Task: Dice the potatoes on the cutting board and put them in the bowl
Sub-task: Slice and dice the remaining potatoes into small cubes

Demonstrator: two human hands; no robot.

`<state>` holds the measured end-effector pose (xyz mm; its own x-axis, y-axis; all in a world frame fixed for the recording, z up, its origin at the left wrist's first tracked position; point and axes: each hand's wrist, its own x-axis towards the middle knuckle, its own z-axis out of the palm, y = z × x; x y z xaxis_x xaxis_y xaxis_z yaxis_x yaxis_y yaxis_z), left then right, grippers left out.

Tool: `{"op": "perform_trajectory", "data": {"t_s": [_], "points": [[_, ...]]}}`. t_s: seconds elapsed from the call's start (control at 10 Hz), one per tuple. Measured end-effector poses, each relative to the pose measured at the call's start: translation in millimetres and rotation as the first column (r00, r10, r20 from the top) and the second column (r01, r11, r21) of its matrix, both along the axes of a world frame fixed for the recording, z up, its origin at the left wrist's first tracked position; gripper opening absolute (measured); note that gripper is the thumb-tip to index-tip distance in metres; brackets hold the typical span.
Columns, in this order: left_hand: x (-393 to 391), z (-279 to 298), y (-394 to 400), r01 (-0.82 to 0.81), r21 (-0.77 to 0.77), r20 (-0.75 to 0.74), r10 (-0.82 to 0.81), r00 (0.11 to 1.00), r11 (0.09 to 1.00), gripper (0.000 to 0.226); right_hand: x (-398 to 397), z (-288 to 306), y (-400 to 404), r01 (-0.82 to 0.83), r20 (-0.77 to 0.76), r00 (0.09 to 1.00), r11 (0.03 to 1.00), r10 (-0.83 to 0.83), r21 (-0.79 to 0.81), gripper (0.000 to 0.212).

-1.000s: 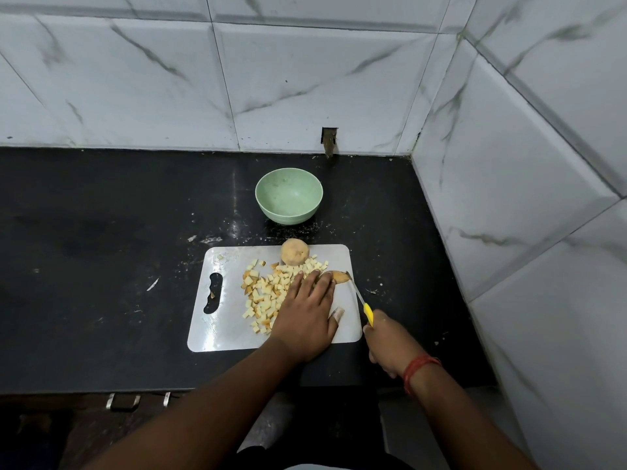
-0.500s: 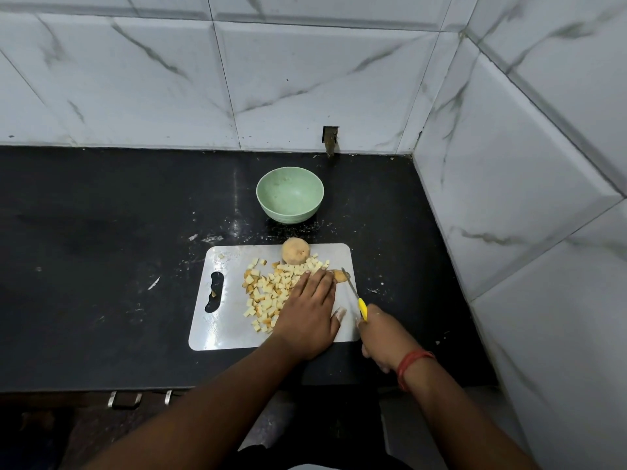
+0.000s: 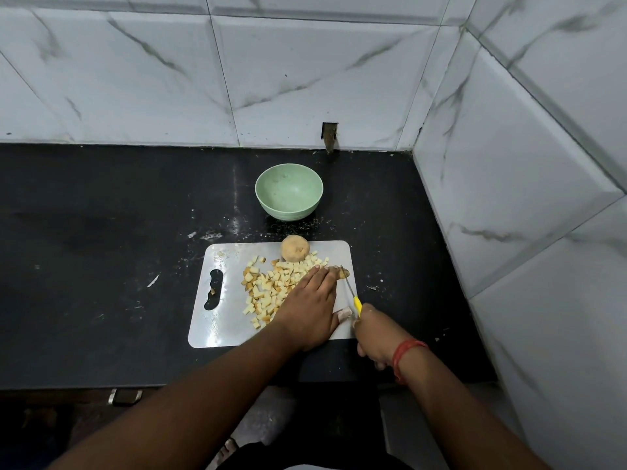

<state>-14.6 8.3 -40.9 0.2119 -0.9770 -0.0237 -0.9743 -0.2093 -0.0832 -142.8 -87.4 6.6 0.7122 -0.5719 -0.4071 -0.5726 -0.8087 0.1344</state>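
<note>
Head view: mid-dice, knife pulled in toward me since a second ago.

My left hand (image 3: 310, 308) lies flat, fingers straight, pinning the last brown-skinned potato piece (image 3: 340, 272) on the white plastic cutting board (image 3: 217, 329). My right hand (image 3: 375, 334) grips the yellow-handled knife (image 3: 353, 295). The pale diced cubes (image 3: 268, 288) and round unpeeled potato (image 3: 294, 247) are unmoved, and the green bowl (image 3: 288, 193) holds nothing yet.

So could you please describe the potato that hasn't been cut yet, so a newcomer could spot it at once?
Start at the white cutting board on the black counter, just in front of the green bowl. At the board's far edge, nearest the bowl, sits the whole potato. It is round, brown-skinned and intact, unlike the small pale diced pieces spread in front of it.
</note>
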Motion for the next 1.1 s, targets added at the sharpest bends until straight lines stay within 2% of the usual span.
{"op": "perform_trajectory", "data": {"t_s": [0.1, 0.2, 0.3, 0.6, 0.7, 0.8, 0.9, 1.1], "points": [[-1.9, 3.2, -0.6, -0.016, 0.004, -0.018, 0.016, 1.000, 1.000, 0.078, -5.6, 28.3, 13.9, 0.195, 0.301, 0.881, 0.859, -0.366, 0.474, 0.070], [-4.7, 6.0, -1.3, -0.028, 0.011, -0.031, 0.028, 0.999, 1.000, 0.078, -16.8, 19.3, 7.1, 0.387, 0.150, 0.796, 0.684, -0.586, 0.619, 0.040], [-4.3, 8.4, -2.4, -0.033, 0.018, -0.042, 0.034, 0.999, 0.999, 0.078, -20.5, 18.6, 6.0, 0.319, 0.073, 0.874, 0.682, -0.480, 0.658, 0.032], [-5.3, 11.6, -0.9, -0.053, 0.033, -0.059, 0.055, 0.997, 0.998, 0.080, -35.1, 26.9, 10.7, 0.345, 0.053, 0.870, 0.683, -0.490, 0.644, 0.031], [-5.1, 9.5, -1.1, -0.065, 0.021, -0.074, 0.066, 0.995, 0.998, 0.087, -37.6, 28.5, 10.5, 0.345, 0.049, 0.872, 0.681, -0.488, 0.646, 0.025], [-5.4, 6.5, -0.9, -0.074, -0.001, -0.096, 0.074, 0.993, 0.997, 0.088, -33.7, 35.4, 12.8, 0.403, -0.002, 0.845, 0.635, -0.534, 0.659, 0.015], [-0.8, 7.5, 0.8, -0.071, -0.019, -0.119, 0.068, 0.991, 0.997, 0.082, -27.1, 36.2, 11.6, 0.407, 0.029, 0.827, 0.633, -0.562, 0.658, 0.011], [7.8, 0.6, 10.7, -0.043, -0.020, -0.100, 0.041, 0.994, 0.999, 0.080, -8.7, 35.5, 8.8, 0.387, 0.059, 0.843, 0.677, -0.535, 0.626, 0.007]]}}
